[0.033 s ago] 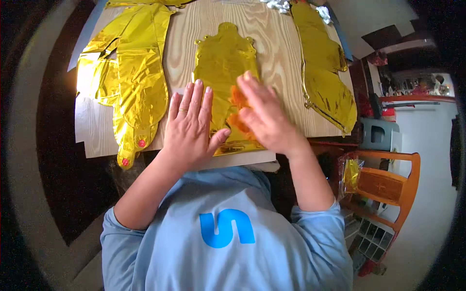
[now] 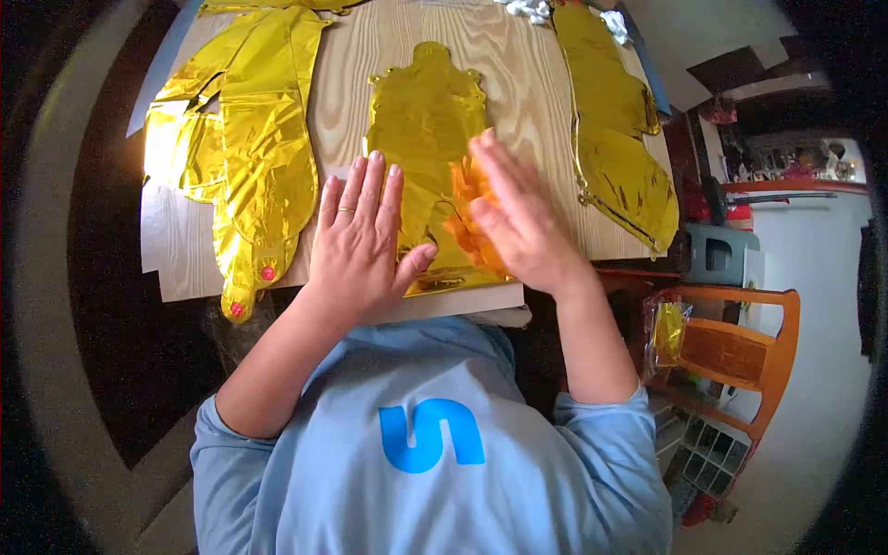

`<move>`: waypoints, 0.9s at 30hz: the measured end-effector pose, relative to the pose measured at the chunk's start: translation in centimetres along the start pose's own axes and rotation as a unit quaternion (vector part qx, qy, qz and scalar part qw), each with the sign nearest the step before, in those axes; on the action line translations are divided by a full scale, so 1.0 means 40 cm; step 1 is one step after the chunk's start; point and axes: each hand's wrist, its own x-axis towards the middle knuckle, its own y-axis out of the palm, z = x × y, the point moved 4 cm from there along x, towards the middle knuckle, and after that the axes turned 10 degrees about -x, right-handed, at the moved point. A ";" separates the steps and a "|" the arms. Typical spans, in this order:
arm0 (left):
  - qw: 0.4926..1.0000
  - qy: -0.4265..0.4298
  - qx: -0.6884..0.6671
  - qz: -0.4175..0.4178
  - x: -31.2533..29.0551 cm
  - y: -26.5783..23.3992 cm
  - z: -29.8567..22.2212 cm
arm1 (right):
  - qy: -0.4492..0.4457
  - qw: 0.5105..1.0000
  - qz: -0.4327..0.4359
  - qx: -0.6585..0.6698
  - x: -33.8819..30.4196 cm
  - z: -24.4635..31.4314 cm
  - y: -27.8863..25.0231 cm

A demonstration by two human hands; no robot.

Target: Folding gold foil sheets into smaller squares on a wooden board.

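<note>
The flat, tab-ended gold foil sheet [image 2: 427,116] lies at near centre; the spread left hand [image 2: 358,248] and tilted right hand [image 2: 527,227] grasp nothing over it. Smoothing seems in hand, calling next for steady left-side anchoring.

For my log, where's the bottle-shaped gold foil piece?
In the head view, the foil piece lies centrally on the table, partly under the left hand.

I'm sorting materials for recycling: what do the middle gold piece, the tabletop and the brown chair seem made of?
Middle gold piece: probably metallised plastic film, mirror-glossy, by its reflections and fine creases.
Tabletop: wood or wood-look laminate, satin; pale grain shows.
Brown chair: likely varnished wood, by its warm brown sheen.
</note>
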 end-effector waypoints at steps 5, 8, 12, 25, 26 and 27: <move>1.000 0.014 -0.004 -0.001 0.017 0.001 0.002 | 0.053 0.994 -0.031 -0.090 -0.083 -0.008 -0.062; 1.000 0.010 0.001 -0.004 0.059 0.010 0.007 | 0.057 0.981 0.010 -0.187 -0.113 -0.028 -0.037; 1.000 -0.003 0.003 0.002 0.090 0.019 0.008 | 0.030 0.981 -0.064 -0.181 -0.082 -0.010 -0.051; 0.999 -0.004 -0.002 -0.043 0.073 0.030 0.029 | 0.119 0.940 -0.061 -0.315 0.002 0.022 0.118; 0.999 -0.002 -0.002 -0.047 0.073 0.029 0.028 | 0.131 0.936 -0.058 -0.322 -0.006 0.010 0.109; 0.999 -0.003 -0.007 -0.042 0.076 0.028 0.026 | 0.143 0.931 -0.055 -0.330 -0.015 -0.002 0.102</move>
